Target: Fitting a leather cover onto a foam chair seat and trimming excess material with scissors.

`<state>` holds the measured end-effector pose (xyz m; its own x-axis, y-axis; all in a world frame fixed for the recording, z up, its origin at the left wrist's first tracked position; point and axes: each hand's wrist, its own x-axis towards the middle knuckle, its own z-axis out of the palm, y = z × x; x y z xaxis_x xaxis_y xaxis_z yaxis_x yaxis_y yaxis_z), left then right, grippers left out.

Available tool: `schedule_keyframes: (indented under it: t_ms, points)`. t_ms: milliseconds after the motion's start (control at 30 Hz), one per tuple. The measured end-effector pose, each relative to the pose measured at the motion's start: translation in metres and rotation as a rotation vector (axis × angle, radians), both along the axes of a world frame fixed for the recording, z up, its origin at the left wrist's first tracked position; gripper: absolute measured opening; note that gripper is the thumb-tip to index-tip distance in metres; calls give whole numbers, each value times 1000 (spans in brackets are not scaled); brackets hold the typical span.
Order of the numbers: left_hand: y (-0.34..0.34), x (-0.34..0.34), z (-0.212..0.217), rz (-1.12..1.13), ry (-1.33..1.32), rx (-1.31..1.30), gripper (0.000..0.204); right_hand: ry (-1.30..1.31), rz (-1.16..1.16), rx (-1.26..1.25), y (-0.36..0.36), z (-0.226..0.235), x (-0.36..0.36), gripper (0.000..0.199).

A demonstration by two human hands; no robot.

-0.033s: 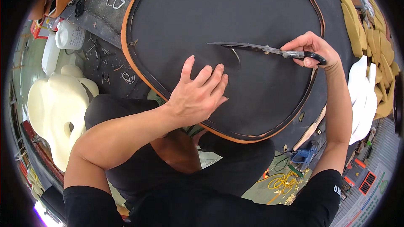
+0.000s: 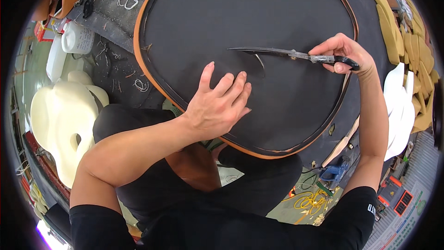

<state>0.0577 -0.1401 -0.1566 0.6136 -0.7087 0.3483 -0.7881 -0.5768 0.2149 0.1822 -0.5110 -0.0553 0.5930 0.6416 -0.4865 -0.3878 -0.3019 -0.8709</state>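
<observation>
A black sheet (image 2: 240, 23) with an orange-brown rim (image 2: 138, 60) fills the centre and upper frame, lying on a dark bench and overhanging the person's lap. Scissors (image 2: 277, 53) lie across the sheet's middle, blades slightly parted and pointing toward 9 o'clock, tips at a short curved slit (image 2: 260, 62); the low, near-flat angle keeps the lower blade under the material while the upper rides over it. The right hand (image 2: 340, 52), at 3 o'clock from the slit, is closed around the black handles, fingers curled through them. The left hand (image 2: 222, 104), at 7 o'clock from the slit, lies palm down with fingers spread, pressing the sheet flat, apparently to keep it taut and still just beside the cut. Outward: cream foam forms (image 2: 60, 115) at 9 o'clock, a white jug (image 2: 76, 39) at 10 o'clock, tan foam pieces (image 2: 407, 41) at 2 o'clock, a blue tool (image 2: 335, 172) at 5 o'clock.
</observation>
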Motion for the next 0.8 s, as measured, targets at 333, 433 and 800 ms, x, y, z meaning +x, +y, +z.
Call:
schedule_keyframes:
  t_ms: [333,433,800]
  points:
    - [-4,-2,0,23,-13,22,51,85,278,-94,25,5,86,76]
    - [-4,-1,2,33,-31,33,50,70,323,-140,37,11,105,75]
    - [0,1,5,28,-6,43,49,45,487,-354,101,72,141,66]
